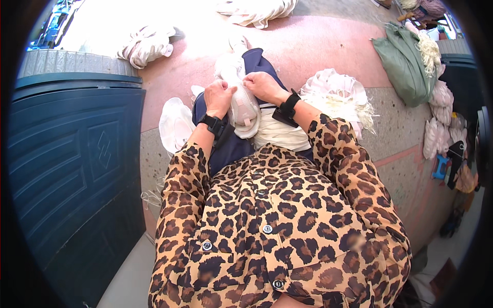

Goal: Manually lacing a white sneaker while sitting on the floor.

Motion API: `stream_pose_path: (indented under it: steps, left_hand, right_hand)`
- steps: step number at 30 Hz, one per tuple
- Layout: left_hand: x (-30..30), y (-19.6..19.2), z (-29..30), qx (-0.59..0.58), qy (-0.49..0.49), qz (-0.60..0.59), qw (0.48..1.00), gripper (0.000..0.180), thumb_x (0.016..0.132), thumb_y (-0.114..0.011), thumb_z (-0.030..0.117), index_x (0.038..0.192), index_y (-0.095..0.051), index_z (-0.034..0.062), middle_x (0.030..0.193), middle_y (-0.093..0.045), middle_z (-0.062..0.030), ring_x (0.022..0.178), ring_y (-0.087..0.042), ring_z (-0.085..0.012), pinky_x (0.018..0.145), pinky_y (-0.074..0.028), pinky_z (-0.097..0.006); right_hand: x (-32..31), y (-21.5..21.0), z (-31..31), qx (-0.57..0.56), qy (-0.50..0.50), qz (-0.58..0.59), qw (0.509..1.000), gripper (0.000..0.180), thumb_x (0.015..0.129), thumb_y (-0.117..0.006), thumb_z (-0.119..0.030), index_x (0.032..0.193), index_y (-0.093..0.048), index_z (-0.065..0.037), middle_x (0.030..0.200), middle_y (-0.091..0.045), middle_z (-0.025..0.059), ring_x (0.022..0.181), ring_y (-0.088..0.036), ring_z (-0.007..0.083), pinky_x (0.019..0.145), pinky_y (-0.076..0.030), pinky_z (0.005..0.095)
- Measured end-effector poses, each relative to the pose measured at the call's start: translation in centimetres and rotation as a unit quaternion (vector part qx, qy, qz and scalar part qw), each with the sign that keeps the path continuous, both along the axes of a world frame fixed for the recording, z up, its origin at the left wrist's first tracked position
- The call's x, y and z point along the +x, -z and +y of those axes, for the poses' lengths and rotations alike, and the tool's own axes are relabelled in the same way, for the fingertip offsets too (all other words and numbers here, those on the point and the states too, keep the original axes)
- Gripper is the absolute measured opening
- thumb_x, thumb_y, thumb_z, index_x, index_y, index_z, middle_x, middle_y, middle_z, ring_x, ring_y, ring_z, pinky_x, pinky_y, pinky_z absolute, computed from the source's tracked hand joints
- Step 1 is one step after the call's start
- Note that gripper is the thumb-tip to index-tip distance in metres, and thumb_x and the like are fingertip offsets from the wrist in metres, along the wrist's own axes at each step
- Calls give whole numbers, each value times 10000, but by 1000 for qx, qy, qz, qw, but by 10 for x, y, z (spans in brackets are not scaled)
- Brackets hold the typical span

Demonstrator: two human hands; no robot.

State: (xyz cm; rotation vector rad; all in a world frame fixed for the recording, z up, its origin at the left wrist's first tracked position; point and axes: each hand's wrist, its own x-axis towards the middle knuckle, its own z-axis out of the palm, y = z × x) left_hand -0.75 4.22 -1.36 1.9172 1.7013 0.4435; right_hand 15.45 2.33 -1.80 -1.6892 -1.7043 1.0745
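Observation:
A pale pink and white mesh shoe upper [244,109] lies over my lap, its rounded end toward me. My left hand [220,96] is closed in a pinch at its left edge. On the opposite edge, the fingers of my right hand [266,87] are pinched too; any thin lace between the fingertips is too small to make out. Beneath and right of the upper, a bundle of cream shoelaces [281,131] rests across my dark blue trousers. More white material [229,66] shows just beyond my hands. Another whitish upper [175,124] sits left of my leg.
A heap of white uppers and cream laces [336,95] stands on the floor at my right. Further off are tied bundles [146,46] and a green sack [405,64]. A dark blue panelled door [77,149] closes in the left side.

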Motion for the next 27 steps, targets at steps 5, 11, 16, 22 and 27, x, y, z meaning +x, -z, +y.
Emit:
stream_pose_path:
  steps: [5,11,16,22,27]
  left_hand:
    - [-1,4,-2,7,-8,-30,999,303,636,-703,257,772,-644,-7,658,-626,-135,602,-615,-217,599,-479,-298]
    - [-1,3,-2,19,-2,-49,999,318,648,-709,256,780,-642,-25,666,-633,-136,601,-618,-188,593,-481,-278]
    - [-2,2,-3,11,-10,-55,998,320,649,-712,254,775,-642,-30,664,-634,-136,594,-617,-179,583,-480,-269]
    - [-4,-2,-8,-22,-15,-88,996,375,666,-713,258,876,-620,-39,719,-639,-110,641,-607,-152,609,-479,-255]
    - [-12,4,-11,-34,-9,-206,978,313,692,-675,196,893,-605,-33,761,-619,-142,691,-613,-236,642,-479,-292]
  right_hand:
    - [-3,-2,-1,0,1,-19,1000,242,776,-482,-189,858,-630,-15,823,-604,208,828,-587,331,747,-455,395]
    - [-6,5,-1,44,-1,-48,998,227,762,-482,-169,834,-630,-14,815,-600,213,815,-584,337,734,-453,409]
    - [-13,-4,-1,73,-4,-55,996,213,756,-494,-171,792,-627,-8,827,-591,207,813,-576,349,728,-454,413]
    - [-20,-6,3,133,-86,-149,976,108,713,-542,-92,755,-607,-17,820,-578,192,836,-577,328,722,-461,390]
    - [-27,-16,6,164,-132,-107,972,244,688,-532,-14,931,-513,4,827,-575,209,842,-566,332,700,-448,405]
